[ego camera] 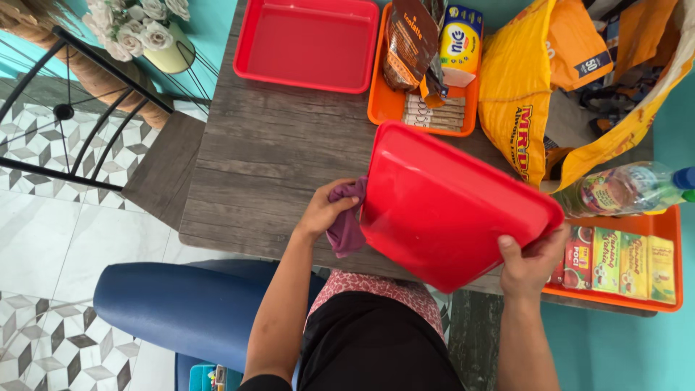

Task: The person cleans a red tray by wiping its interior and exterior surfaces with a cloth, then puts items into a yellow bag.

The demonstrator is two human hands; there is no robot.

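Note:
I hold a red plastic tray (441, 206) tilted up above the near edge of the grey wooden table (275, 152), its underside facing me. My right hand (532, 264) grips the tray's lower right corner. My left hand (327, 210) presses a purple cloth (347, 228) against the tray's left edge.
A second red tray (308, 43) lies at the table's far side. An orange tray (387, 105) beside it holds packets and sachets. Another orange tray (670, 257) at the right holds small boxes and a plastic bottle (626, 190). A yellow bag (521, 87) sits behind. A blue chair (195, 304) stands below.

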